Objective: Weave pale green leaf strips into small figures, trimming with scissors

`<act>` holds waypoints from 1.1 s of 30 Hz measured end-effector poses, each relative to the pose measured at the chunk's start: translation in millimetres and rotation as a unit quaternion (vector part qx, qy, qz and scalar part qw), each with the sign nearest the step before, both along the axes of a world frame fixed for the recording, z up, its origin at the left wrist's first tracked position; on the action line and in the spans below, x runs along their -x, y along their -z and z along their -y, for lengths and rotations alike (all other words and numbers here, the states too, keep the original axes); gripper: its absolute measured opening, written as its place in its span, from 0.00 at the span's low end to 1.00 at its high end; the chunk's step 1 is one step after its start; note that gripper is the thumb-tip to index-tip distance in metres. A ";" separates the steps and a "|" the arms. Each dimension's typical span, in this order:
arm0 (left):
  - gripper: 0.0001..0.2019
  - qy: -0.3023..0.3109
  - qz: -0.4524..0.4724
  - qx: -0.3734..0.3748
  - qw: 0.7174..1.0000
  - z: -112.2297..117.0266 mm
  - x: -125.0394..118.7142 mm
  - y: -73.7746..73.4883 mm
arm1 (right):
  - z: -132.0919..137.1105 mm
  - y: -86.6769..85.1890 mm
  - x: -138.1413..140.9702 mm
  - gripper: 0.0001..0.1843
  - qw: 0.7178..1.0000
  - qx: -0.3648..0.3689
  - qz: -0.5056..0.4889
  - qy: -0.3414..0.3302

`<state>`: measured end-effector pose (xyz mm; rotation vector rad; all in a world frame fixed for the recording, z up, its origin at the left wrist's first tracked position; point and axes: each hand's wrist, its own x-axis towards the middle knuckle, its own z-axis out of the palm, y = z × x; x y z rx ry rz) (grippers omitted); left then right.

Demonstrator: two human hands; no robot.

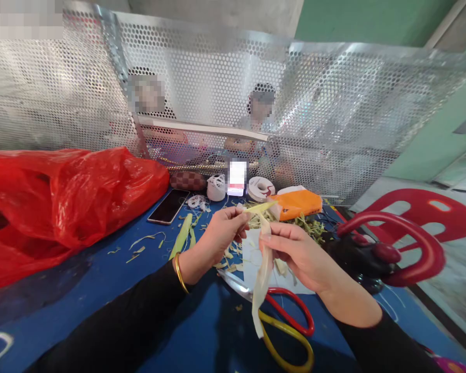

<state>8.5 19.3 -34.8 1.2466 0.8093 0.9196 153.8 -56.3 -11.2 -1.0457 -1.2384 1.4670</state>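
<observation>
Here's the pale husk (261,282) between the left hand (226,228), nipping a yellowish end (259,208) seemingly of the same piece, and the right hand (295,249), pinching it while its long tail runs down across the scissors (238,285).

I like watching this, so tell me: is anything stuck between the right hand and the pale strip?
No, nothing that shows. The right hand already holds the pale strip. The scissors lie lower down, behind its hanging end.
</observation>
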 end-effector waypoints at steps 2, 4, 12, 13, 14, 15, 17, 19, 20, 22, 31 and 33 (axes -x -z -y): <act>0.08 -0.010 -0.001 0.010 1.000 -2.8 0.5 1.5 | 4.4 -3.9 0.7 0.12 1.000 0.001 -0.010 -0.024; 0.08 -0.017 -0.003 0.021 1.000 -5.4 1.1 3.2 | 9.2 -8.1 1.7 0.13 0.998 0.002 -0.019 -0.052; 0.09 -0.038 0.007 0.067 0.997 -12.9 2.9 6.7 | 36.9 -27.8 -1.4 0.13 0.990 0.015 -0.052 -0.133; 0.09 -0.040 0.009 0.075 0.996 -13.3 3.0 5.9 | 40.8 -29.9 -3.1 0.13 0.988 0.013 -0.059 -0.143; 0.09 -0.043 0.012 0.082 0.996 -13.5 3.2 5.0 | 44.2 -31.8 -4.9 0.13 0.986 0.011 -0.068 -0.150; 0.09 -0.045 0.014 0.089 0.995 -13.5 3.5 3.9 | 46.8 -33.5 -7.0 0.13 0.985 0.010 -0.078 -0.154; 0.09 -0.048 0.019 0.102 0.993 -13.2 4.2 1.5 | 49.0 -36.3 -11.8 0.11 0.985 0.008 -0.097 -0.142; 0.10 -0.049 0.023 0.111 0.992 -12.7 5.1 -1.1 | 46.6 -38.3 -17.4 0.10 0.988 -0.001 -0.104 -0.111; 0.10 -0.048 0.026 0.115 0.992 -12.4 5.5 -2.4 | 43.7 -39.0 -20.3 0.10 0.991 -0.006 -0.100 -0.091; 0.09 -0.047 0.031 0.119 0.991 -11.9 6.2 -5.2 | 35.4 -39.2 -25.7 0.10 0.997 -0.011 -0.068 -0.047; 0.08 -0.054 0.064 0.130 0.988 -7.1 8.3 -13.9 | -10.0 3.1 -27.3 0.12 0.966 0.052 0.253 -0.034; 0.08 -0.043 0.069 0.135 0.988 -5.1 8.3 -14.7 | -15.1 15.6 -26.3 0.12 0.932 0.073 0.345 -0.088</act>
